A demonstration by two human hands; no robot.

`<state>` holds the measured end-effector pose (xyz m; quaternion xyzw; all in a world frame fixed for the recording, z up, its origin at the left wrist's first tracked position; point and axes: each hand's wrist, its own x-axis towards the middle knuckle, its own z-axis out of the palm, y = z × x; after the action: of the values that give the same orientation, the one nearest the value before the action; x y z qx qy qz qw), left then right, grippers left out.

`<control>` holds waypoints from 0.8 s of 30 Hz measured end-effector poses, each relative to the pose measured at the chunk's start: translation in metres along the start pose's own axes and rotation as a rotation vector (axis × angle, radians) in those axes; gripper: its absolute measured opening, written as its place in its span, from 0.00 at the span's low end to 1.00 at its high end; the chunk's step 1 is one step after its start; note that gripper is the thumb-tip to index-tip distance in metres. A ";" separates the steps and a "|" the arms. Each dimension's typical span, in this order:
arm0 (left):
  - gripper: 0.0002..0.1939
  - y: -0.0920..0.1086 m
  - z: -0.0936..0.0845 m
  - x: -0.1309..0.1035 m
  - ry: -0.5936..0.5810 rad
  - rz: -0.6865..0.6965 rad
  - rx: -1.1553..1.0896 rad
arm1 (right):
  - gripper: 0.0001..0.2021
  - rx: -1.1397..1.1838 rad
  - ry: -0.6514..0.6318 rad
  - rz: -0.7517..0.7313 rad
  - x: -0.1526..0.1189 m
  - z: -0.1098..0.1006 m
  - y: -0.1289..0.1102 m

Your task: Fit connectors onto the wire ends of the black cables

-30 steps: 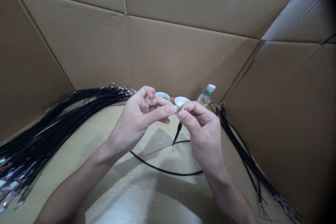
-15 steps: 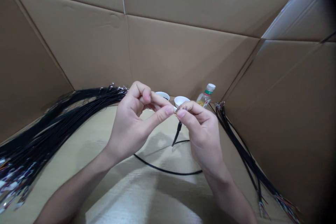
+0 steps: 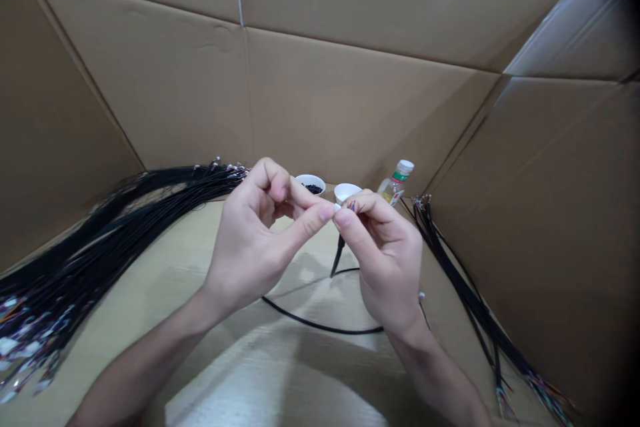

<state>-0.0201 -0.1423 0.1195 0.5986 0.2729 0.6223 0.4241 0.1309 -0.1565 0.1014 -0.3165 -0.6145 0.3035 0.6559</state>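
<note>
1. Since a second ago the left hand (image 3: 250,240) has curled tighter: its middle finger, then laid out towards the fingertips, is now folded back into the palm, and both hands sit slightly nearer the camera.
2. The left thumb and forefinger are stretched out and pinched together, their tips meeting the right hand's at a tiny white piece (image 3: 337,207), mostly hidden by the fingertips.
3. The right hand (image 3: 385,260) is closed in a pinch on the upper end of a black cable (image 3: 320,325), with coloured wire ends just showing above its forefinger.
4. The cable drops from that pinch, then curves over the table (image 3: 150,280) beneath both wrists.
5. Just behind the fingertips stand two small white cups: one (image 3: 311,183) holds dark bits, the other (image 3: 347,191) is partly hidden.
6. A small bottle (image 3: 395,184) stands near the cardboard wall (image 3: 350,100).
7. A thick bundle of black cables (image 3: 100,233) lies left; a thinner bundle (image 3: 465,293) runs along the right.
</note>
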 end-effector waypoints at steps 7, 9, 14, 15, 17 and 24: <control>0.26 0.001 -0.003 0.004 -0.071 -0.056 -0.083 | 0.10 0.055 0.004 0.018 0.000 0.002 0.003; 0.26 0.001 -0.005 0.005 -0.096 -0.068 -0.106 | 0.10 0.105 -0.019 0.050 0.001 0.002 0.005; 0.25 0.001 -0.007 0.007 -0.078 -0.057 -0.095 | 0.07 0.226 -0.072 0.098 0.001 -0.002 0.011; 0.25 0.000 -0.008 0.008 -0.076 -0.054 -0.092 | 0.07 0.238 -0.078 0.105 0.002 -0.002 0.012; 0.24 0.000 -0.009 0.009 -0.081 -0.049 -0.093 | 0.07 0.243 -0.084 0.113 0.002 -0.004 0.015; 0.13 -0.002 -0.014 0.010 -0.211 -0.062 -0.144 | 0.05 0.251 -0.089 0.093 0.005 -0.004 0.018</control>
<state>-0.0324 -0.1304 0.1217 0.6200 0.1996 0.5605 0.5115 0.1354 -0.1415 0.0907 -0.2461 -0.5849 0.4218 0.6476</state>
